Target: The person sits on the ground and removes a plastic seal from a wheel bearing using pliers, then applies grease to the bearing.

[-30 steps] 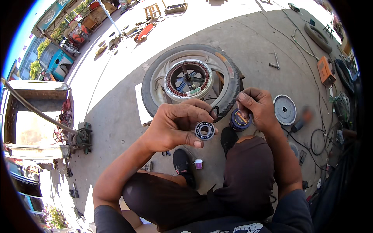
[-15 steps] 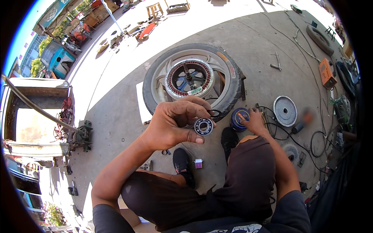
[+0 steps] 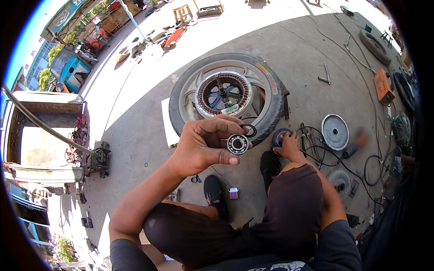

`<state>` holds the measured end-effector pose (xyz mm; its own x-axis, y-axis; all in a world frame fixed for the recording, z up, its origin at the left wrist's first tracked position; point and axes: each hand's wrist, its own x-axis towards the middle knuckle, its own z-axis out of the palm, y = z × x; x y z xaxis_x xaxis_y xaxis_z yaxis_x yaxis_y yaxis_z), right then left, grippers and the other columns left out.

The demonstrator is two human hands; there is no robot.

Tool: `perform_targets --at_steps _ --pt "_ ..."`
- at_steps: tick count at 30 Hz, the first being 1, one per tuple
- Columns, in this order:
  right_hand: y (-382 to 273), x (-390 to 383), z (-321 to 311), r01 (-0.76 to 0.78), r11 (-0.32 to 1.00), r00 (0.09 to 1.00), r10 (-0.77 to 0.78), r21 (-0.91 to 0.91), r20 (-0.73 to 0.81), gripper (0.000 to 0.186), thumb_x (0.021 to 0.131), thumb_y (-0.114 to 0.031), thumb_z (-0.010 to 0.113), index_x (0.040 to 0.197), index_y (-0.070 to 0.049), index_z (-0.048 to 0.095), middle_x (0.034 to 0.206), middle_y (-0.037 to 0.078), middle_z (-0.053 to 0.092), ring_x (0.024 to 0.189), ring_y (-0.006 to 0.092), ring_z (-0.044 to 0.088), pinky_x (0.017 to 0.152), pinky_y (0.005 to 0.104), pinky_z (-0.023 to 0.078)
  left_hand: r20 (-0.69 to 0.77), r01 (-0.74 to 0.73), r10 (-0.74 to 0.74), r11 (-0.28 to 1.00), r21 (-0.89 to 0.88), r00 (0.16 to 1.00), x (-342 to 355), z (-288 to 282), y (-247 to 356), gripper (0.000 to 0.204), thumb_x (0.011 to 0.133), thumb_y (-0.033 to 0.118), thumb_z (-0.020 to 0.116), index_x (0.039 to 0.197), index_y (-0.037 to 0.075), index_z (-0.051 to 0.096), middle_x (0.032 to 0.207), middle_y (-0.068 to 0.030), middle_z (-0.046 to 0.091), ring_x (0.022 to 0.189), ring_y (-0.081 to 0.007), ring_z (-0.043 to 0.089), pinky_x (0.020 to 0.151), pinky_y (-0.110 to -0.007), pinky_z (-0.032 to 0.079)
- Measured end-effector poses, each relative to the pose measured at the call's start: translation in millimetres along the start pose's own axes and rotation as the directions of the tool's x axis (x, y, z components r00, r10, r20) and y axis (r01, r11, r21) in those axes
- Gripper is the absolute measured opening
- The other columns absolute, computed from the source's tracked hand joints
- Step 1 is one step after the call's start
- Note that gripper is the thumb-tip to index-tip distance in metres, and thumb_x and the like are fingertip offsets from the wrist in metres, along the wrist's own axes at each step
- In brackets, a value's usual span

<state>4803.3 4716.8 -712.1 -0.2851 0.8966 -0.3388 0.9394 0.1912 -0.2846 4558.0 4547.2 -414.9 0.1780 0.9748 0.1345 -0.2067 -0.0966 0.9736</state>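
In front of my chest, my left hand (image 3: pixel 203 144) holds a silver ball bearing (image 3: pixel 231 144) with exposed balls between thumb and fingers, along with a thin black ring (image 3: pixel 248 130) at the fingertips. My right hand (image 3: pixel 289 147) is lower, its fingers on a round blue tin (image 3: pixel 278 135) beside my shoe. Pliers with yellow handles (image 3: pixel 310 139) lie just right of the tin. Beyond my hands, a wheel (image 3: pixel 185 79) lies flat on a support, with an exposed stator (image 3: pixel 223 108) and upright axle (image 3: pixel 220 83) at its centre.
A metal disc (image 3: pixel 335 123) lies at right among cables, near a blurred power tool (image 3: pixel 352 147) and orange machine (image 3: pixel 383 90). A small purple box (image 3: pixel 233 193) is between my shoes (image 3: pixel 214 194). An open cargo bed (image 3: pixel 43 167) stands at left, and scattered items (image 3: pixel 174 36) lie in sunlight beyond.
My right hand has lowered with the blue tin toward the floor beside my right shoe, uncovering the pliers. My left hand keeps the bearing and ring in much the same place.
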Motion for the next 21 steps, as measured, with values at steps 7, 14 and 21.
perform_targets --at_steps 7,14,21 --pt "-14 8 -7 -0.051 0.998 0.994 0.054 -0.037 0.095 0.125 0.062 -0.050 0.089 0.156 -0.004 0.020 0.155 0.033 0.023 0.141 0.0536 0.027 0.108 0.0596 0.036 -0.029 0.036 -0.036 0.999 -0.018 0.999 -2 -2 1 0.048 0.072 -0.008 0.082 0.117 -0.008 0.064 0.127 -0.0143 0.059 0.111 -0.0239 0.065 0.095 -0.034 0.055" --pt "-19 18 -9 -0.108 0.993 0.982 0.113 -0.044 0.152 0.128 0.061 -0.050 0.090 0.158 -0.009 0.018 0.155 0.030 0.022 0.138 0.0532 0.029 0.103 0.0629 0.039 -0.041 0.012 -0.011 1.000 0.022 0.999 -2 -4 1 0.050 0.072 -0.008 0.082 0.118 -0.008 0.064 0.127 -0.0133 0.058 0.113 -0.0213 0.063 0.097 -0.033 0.054" --pt "-9 26 -16 -0.091 0.996 0.974 0.090 -0.008 0.206 0.127 0.059 -0.051 0.088 0.158 -0.009 0.020 0.153 0.028 0.026 0.137 0.0527 0.031 0.104 0.0595 0.040 -0.036 0.012 -0.011 1.000 0.024 0.999 -2 -4 0 0.050 0.071 -0.008 0.082 0.118 -0.008 0.064 0.127 -0.0132 0.058 0.113 -0.0219 0.063 0.096 -0.033 0.054"
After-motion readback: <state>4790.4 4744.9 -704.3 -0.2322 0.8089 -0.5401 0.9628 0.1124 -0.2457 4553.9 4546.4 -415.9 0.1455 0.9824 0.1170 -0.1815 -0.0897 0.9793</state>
